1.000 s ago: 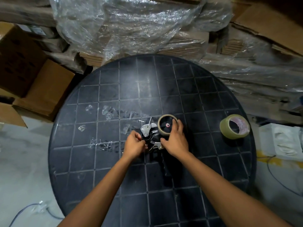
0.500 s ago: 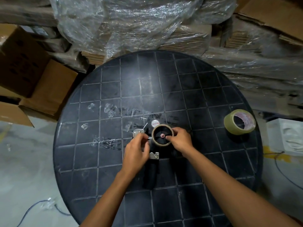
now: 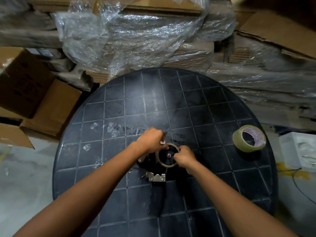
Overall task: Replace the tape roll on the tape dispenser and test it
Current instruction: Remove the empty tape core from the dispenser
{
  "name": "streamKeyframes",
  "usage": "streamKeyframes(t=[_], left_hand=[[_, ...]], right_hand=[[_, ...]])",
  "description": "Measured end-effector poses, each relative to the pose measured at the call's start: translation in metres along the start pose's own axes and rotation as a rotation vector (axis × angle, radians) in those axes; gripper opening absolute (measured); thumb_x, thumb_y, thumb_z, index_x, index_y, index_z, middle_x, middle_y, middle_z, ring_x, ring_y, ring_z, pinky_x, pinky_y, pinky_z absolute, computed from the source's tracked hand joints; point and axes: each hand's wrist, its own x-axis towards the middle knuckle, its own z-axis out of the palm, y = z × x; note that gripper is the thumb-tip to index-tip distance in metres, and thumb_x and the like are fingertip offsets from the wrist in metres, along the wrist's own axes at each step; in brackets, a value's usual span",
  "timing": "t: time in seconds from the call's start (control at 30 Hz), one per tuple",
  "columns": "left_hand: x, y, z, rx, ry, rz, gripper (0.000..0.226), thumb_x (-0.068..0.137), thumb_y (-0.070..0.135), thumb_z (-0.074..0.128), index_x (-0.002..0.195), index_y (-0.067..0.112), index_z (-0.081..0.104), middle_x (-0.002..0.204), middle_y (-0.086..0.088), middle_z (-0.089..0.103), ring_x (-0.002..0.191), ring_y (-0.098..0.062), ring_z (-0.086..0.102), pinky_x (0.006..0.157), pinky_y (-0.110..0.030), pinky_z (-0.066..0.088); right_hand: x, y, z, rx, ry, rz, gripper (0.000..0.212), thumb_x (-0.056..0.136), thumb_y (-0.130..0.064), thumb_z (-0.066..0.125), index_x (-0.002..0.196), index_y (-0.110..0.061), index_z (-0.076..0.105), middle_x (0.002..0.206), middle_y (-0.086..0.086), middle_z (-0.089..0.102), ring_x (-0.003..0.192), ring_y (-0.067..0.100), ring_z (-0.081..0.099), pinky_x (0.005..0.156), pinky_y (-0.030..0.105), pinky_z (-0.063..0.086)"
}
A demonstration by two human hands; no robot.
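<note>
A black tape dispenser (image 3: 154,170) lies on the round dark table (image 3: 196,106), its metal serrated plate (image 3: 156,177) facing me and its handle pointing toward me. On its black hub sits a nearly bare cardboard core (image 3: 166,164). My right hand (image 3: 185,156) pinches the core's right rim. My left hand (image 3: 151,140) grips the dispenser's upper left end, fingers closed over a metal part. A full roll of clear brown tape (image 3: 248,138) stands apart near the table's right edge.
Cardboard boxes (image 3: 34,100) stand on the floor to the left. Stacks of flattened cardboard under plastic wrap (image 3: 136,40) rise behind the table. A white foam block (image 3: 299,149) and a cable (image 3: 301,190) lie on the floor at right. Tape scraps (image 3: 112,128) stick to the tabletop.
The dispenser has turned, so its metal plate now points toward me. My left hand moved up to its far end. My right hand keeps its hold on the core.
</note>
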Motion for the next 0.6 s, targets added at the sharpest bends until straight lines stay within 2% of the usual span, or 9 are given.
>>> streamKeyframes(t=[0.1,0.2,0.27,0.33,0.4,0.47,0.6], left_hand=[[0.012,-0.007,-0.001,-0.051,-0.190,-0.026,0.040,0.071,0.037,0.080,0.100,0.012,0.068,0.094,-0.009,0.070,0.085,-0.028,0.062,0.068,-0.030,0.047],[0.023,-0.004,-0.005,-0.148,-0.369,-0.057,0.023,0.077,0.023,0.073,0.093,0.006,0.071,0.082,-0.010,0.067,0.070,-0.023,0.059,0.059,-0.026,0.046],[0.028,0.003,-0.009,-0.140,-0.422,-0.065,0.019,0.078,0.016,0.066,0.090,0.002,0.070,0.075,-0.009,0.063,0.056,-0.020,0.055,0.050,-0.022,0.045],[0.030,0.012,-0.009,-0.077,-0.414,-0.057,0.019,0.078,0.013,0.061,0.087,-0.002,0.067,0.074,-0.012,0.062,0.050,-0.019,0.055,0.045,-0.020,0.041],[0.028,0.017,-0.004,-0.018,-0.361,-0.035,0.018,0.080,0.013,0.059,0.089,0.000,0.067,0.085,-0.018,0.066,0.069,-0.029,0.064,0.055,-0.024,0.042],[0.027,0.014,0.004,-0.004,-0.305,-0.013,0.018,0.081,0.013,0.059,0.090,0.000,0.067,0.097,-0.019,0.068,0.082,-0.033,0.063,0.063,-0.029,0.041],[0.024,0.005,0.015,-0.069,-0.222,-0.013,0.013,0.079,0.009,0.059,0.084,-0.001,0.065,0.095,-0.021,0.067,0.078,-0.030,0.059,0.062,-0.030,0.040]], right_hand=[[0.003,0.000,-0.002,-0.023,-0.026,0.002,0.020,0.079,-0.014,0.069,0.099,-0.012,0.069,0.094,0.010,0.070,0.085,0.026,0.067,0.072,0.039,0.060],[0.006,-0.002,-0.003,-0.026,-0.028,0.000,0.018,0.080,-0.017,0.075,0.095,-0.009,0.071,0.092,0.012,0.071,0.086,0.028,0.069,0.073,0.040,0.060],[0.007,-0.004,-0.002,-0.023,-0.022,0.011,0.018,0.080,-0.017,0.075,0.094,-0.008,0.069,0.095,0.014,0.071,0.087,0.029,0.069,0.074,0.041,0.060],[0.006,-0.007,-0.002,-0.030,-0.015,0.025,0.018,0.079,-0.017,0.074,0.091,-0.009,0.065,0.097,0.014,0.070,0.090,0.031,0.069,0.076,0.041,0.060],[0.005,-0.009,-0.002,-0.043,-0.010,0.032,0.020,0.078,-0.019,0.075,0.092,-0.009,0.065,0.097,0.014,0.069,0.093,0.032,0.069,0.075,0.039,0.059],[0.003,-0.011,-0.001,-0.066,0.000,0.038,0.023,0.079,-0.019,0.074,0.097,-0.006,0.068,0.100,0.015,0.070,0.094,0.032,0.068,0.074,0.036,0.055],[0.000,-0.011,0.000,-0.080,0.019,0.054,0.026,0.082,-0.024,0.074,0.100,-0.007,0.069,0.103,0.012,0.071,0.091,0.027,0.066,0.068,0.030,0.049]])
